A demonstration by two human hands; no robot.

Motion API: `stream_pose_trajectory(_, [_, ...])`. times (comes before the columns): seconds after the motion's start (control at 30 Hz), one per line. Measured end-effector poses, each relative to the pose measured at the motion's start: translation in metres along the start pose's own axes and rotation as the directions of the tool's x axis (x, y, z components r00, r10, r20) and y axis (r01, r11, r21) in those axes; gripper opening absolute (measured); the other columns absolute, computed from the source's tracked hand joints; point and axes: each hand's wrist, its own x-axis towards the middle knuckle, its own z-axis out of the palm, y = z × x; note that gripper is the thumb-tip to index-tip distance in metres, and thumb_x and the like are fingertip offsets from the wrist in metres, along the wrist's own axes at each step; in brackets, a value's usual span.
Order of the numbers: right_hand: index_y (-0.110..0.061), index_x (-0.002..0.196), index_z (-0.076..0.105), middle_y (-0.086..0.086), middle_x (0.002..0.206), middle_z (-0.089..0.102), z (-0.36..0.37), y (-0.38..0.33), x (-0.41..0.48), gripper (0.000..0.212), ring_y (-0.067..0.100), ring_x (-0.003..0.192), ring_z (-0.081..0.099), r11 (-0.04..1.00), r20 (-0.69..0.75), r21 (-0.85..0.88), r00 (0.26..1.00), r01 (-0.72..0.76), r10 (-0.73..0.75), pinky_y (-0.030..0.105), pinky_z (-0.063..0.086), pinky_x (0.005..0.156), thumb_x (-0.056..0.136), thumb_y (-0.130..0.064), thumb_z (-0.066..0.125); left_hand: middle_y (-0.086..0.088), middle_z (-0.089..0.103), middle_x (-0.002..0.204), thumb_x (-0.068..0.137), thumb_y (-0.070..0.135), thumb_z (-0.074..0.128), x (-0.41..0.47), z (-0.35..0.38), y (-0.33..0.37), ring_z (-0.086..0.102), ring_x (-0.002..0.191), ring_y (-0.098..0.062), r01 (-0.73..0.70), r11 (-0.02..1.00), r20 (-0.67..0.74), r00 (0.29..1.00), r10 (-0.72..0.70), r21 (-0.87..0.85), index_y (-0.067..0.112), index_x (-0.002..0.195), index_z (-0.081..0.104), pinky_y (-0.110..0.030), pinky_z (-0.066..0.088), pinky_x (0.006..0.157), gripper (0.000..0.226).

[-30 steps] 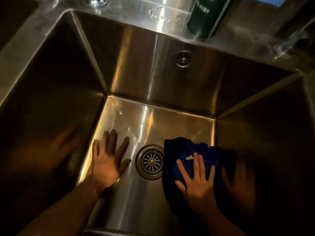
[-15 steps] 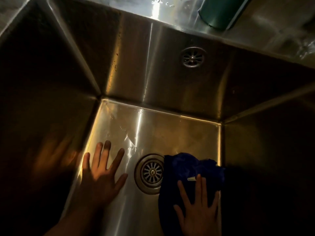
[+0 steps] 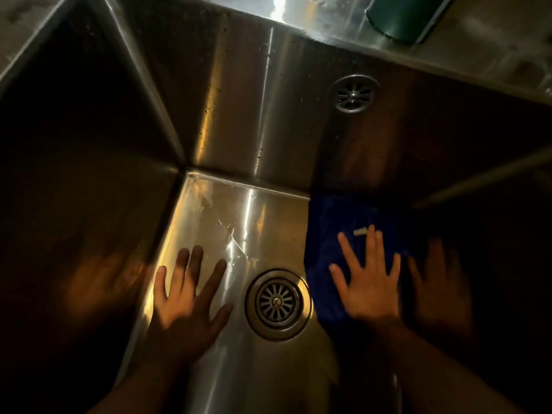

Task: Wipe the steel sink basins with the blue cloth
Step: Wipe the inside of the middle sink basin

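Since half a second ago the blue cloth [image 3: 334,225] has slid under the right hand [image 3: 369,283] away from the drain side and back across the floor of the sink basin [image 3: 239,210]; its far edge now meets the foot of the back wall, near the right rear corner. The left hand [image 3: 186,298] remains planted left of the drain.

Two hands are in view, both inside the one basin shown. The right grip is not closed: its fingers are straight and spread, pressing flat on the one cloth, which lies bunched on the basin floor just right of the drain strainer [image 3: 277,303]. One small white tag [image 3: 359,232] shows on the cloth near the fingertips. The left grip is likewise open, palm down with fingers splayed on bare steel, holding nothing.

One round strainer sits in the floor between the hands, and one round overflow grille [image 3: 354,92] is set in the back wall. One dark green container [image 3: 400,16] stands on the wet steel table [image 3: 298,11] behind the basin. Two dim reflections of the hands show in the side walls, one on each.
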Motion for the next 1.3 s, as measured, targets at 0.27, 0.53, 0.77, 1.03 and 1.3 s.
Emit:
stream_pose_trajectory(0.27, [-0.048,0.146,-0.013,0.018,0.160,-0.004,-0.007,0.002,0.031,0.061,0.026,0.147,-0.017,0.999,0.041,0.000,0.999,-0.035,0.035,0.060,0.003,0.115,0.090,-0.066,0.004,-0.012,0.015,0.160,0.084,0.064,0.035,0.000,0.011,-0.007,0.013,0.147,-0.033,-0.008,1.000,-0.008,1.000,0.008,0.015,0.035,0.147,0.028,-0.057,0.010,0.113,0.070])
stream_pose_trajectory(0.53, [-0.043,0.148,-0.011,0.020,0.159,-0.011,-0.002,-0.021,0.032,0.062,0.029,0.145,-0.023,0.995,0.037,0.009,0.994,-0.102,0.102,0.062,-0.001,0.114,0.091,-0.065,0.000,-0.012,0.012,0.160,0.083,0.063,0.038,0.000,0.013,-0.005,0.011,0.147,-0.033,-0.002,1.000,0.004,1.000,0.001,0.031,0.034,0.148,0.026,-0.060,0.012,0.113,0.072])
stream_pose_trajectory(0.77, [-0.038,0.151,-0.003,0.023,0.157,-0.016,-0.003,-0.079,0.039,0.066,0.032,0.143,-0.026,0.985,0.047,0.073,0.987,-0.155,0.152,0.063,-0.004,0.113,0.091,-0.064,0.005,-0.013,0.010,0.160,0.085,0.064,0.037,0.000,0.010,-0.005,0.011,0.147,-0.033,-0.002,1.000,0.013,1.000,0.002,0.015,0.030,0.149,0.025,-0.062,0.015,0.112,0.073])
stream_pose_trajectory(1.03, [-0.034,0.151,0.013,0.025,0.157,-0.015,-0.009,-0.165,0.048,0.063,0.036,0.144,-0.021,0.979,0.000,0.137,0.988,-0.152,0.153,0.066,-0.002,0.111,0.093,-0.061,0.020,-0.015,0.012,0.160,0.087,0.066,0.029,-0.002,0.014,-0.007,0.014,0.147,-0.032,0.021,1.000,0.027,0.999,-0.021,-0.017,0.015,0.151,0.020,-0.060,0.014,0.114,0.082])
stream_pose_trajectory(1.3, [-0.032,0.151,0.005,0.017,0.146,-0.042,-0.012,-0.268,0.057,0.065,0.030,0.136,-0.041,0.945,0.089,0.295,0.981,0.140,-0.174,0.059,-0.030,0.099,0.092,-0.058,0.015,-0.022,0.010,0.157,0.088,0.066,0.029,-0.002,0.005,-0.002,0.005,0.145,-0.018,0.182,0.908,-0.019,0.979,-0.204,-0.377,-0.001,0.149,0.009,-0.049,0.036,0.103,0.093])
